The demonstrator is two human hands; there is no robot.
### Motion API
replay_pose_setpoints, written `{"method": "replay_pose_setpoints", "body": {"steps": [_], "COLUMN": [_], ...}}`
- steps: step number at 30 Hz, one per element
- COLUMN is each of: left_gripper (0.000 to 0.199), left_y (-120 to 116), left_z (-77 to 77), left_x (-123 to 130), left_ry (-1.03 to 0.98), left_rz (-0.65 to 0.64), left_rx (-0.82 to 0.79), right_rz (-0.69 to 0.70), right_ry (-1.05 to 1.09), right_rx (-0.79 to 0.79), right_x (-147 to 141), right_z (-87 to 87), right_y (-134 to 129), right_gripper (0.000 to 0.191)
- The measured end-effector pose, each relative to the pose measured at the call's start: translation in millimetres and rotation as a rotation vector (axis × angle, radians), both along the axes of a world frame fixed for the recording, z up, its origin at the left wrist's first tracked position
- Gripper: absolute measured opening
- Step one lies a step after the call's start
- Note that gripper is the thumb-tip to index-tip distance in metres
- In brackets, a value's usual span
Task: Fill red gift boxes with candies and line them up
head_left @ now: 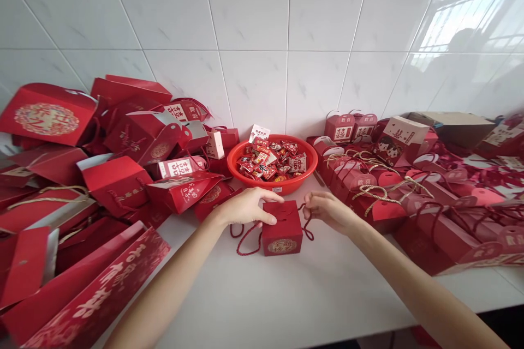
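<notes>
A small red gift box [282,229] with a gold emblem on its front stands upright on the white table, its top flaps folded down. My left hand [249,207] rests against the box's left side and top edge, thumb lying on the top near a slit. My right hand [325,210] is at the box's right side, fingers pinched on a dark red cord [307,223] that comes out of the box. Another loop of cord [249,245] hangs from the left side onto the table.
Behind the box sits an orange-red basin [272,185] of wrapped candies [270,161]. Loose red boxes [118,182] are heaped on the left. Rows of red boxes with cord handles [380,191] fill the right, near a brown carton [454,125]. A tiled wall [254,27] rises behind.
</notes>
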State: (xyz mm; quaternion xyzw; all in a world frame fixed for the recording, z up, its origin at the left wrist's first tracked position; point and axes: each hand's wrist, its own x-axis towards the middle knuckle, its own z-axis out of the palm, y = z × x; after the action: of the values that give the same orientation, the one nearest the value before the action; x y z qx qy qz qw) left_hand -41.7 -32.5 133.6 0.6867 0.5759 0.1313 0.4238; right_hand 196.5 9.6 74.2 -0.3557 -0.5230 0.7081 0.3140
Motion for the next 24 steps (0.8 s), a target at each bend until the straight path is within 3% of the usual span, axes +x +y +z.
{"method": "replay_pose_setpoints", "body": {"steps": [5, 8, 11, 15, 20, 24], "left_gripper": [0.061, 0.048, 0.039, 0.037, 0.046, 0.04], "left_y": [-4, -9, -12, -12, -8, -7], "left_z": [22.6, 40.9, 55.5, 66.8, 67.4, 62.1], "left_x": [-11, -11, 2, 29, 53, 54], "left_ry": [-0.375, -0.654, -0.804, -0.821, -0.799, -0.883], "left_rz": [0.134, 0.122, 0.088, -0.01, -0.07, -0.058], "left_rx": [0.015, 0.07, 0.105, 0.134, 0.224, 0.289], "right_rz": [-0.075, -0.023, -0.011, -0.044, -0.18, -0.245], "right_ry": [0.158, 0.101, -0.004, -0.071, -0.114, -0.078], "right_rx": [0.067, 0.197, 0.344, 0.531, 0.717, 0.728], "right_x": [5, 5, -1, -14, -20, -10], "right_z": [47.7, 75.6, 93.0, 93.4, 83.5, 101.2], "right_y": [-1, -7, -12, -12, -10, -12], "right_gripper": [0.029, 0.03, 0.035, 0.041, 0.033, 0.035]}}
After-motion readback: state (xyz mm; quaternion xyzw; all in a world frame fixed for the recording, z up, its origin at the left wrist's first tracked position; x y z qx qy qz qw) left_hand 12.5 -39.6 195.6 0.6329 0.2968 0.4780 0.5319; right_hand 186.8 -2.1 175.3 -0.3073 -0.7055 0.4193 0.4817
